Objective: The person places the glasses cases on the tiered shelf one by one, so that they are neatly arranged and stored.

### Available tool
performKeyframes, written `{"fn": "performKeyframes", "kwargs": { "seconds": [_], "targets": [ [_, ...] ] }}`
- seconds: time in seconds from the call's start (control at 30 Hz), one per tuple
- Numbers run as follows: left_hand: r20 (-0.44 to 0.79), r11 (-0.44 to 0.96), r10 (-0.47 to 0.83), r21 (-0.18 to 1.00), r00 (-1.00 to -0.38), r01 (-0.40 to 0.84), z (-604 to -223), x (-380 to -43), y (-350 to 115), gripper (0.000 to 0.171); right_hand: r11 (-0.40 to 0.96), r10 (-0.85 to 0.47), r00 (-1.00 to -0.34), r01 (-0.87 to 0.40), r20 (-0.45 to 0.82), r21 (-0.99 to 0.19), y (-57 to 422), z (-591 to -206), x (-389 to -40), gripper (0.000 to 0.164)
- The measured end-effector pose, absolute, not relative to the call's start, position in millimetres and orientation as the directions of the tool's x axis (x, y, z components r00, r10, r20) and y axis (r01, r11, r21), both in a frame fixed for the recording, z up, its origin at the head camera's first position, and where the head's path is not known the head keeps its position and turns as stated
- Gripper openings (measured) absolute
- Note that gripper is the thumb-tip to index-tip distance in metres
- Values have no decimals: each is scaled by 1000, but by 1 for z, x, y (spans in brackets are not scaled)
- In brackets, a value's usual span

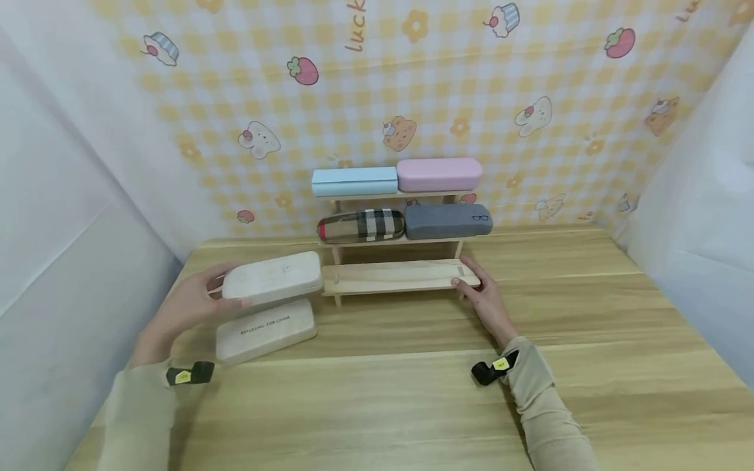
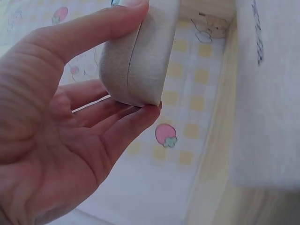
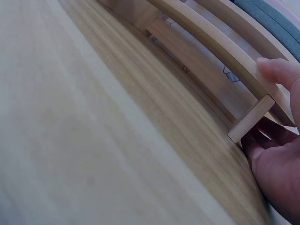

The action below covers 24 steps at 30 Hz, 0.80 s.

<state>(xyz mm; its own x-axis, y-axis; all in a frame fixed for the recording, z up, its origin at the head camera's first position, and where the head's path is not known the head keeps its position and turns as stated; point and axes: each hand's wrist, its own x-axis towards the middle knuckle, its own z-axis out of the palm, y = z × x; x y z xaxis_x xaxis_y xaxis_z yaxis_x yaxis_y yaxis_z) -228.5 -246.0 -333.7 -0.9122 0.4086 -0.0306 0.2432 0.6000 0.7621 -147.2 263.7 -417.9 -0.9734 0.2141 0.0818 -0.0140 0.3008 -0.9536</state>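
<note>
My left hand (image 1: 191, 302) grips an off-white glasses case (image 1: 273, 278) by its left end, with the thumb on the near side. The left wrist view shows fingers under the edge of this case (image 2: 150, 56) and its lid seam closed. Just in front, a second off-white case (image 1: 265, 331) marked "REFUELING FOR CHINA" lies on the table. My right hand (image 1: 489, 302) holds the right end of a wooden three-tier rack's bottom shelf (image 1: 394, 277). In the right wrist view, its thumb rests on top of that shelf and the other fingers reach around the end.
On the top tier sit a light blue case (image 1: 355, 182) and a pink case (image 1: 439, 174). The middle tier bears a plaid case (image 1: 360, 226) and a grey-blue case (image 1: 448, 221). A yellow checked cloth (image 1: 353, 111) hangs behind the wooden table (image 1: 365, 412).
</note>
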Motion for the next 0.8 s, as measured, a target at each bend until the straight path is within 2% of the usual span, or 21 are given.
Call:
{"fn": "performKeyframes", "kwargs": {
  "seconds": [0.3, 0.8],
  "targets": [
    [60, 532, 482, 773, -874, 346, -327, -232, -213, 76, 275, 207, -974, -32, 92, -961, 265, -419, -149, 61],
    [60, 510, 532, 774, -845, 376, -328, -234, -150, 77, 255, 204, -976, -20, 74, -967, 261, -408, -146, 61]
  ]
}}
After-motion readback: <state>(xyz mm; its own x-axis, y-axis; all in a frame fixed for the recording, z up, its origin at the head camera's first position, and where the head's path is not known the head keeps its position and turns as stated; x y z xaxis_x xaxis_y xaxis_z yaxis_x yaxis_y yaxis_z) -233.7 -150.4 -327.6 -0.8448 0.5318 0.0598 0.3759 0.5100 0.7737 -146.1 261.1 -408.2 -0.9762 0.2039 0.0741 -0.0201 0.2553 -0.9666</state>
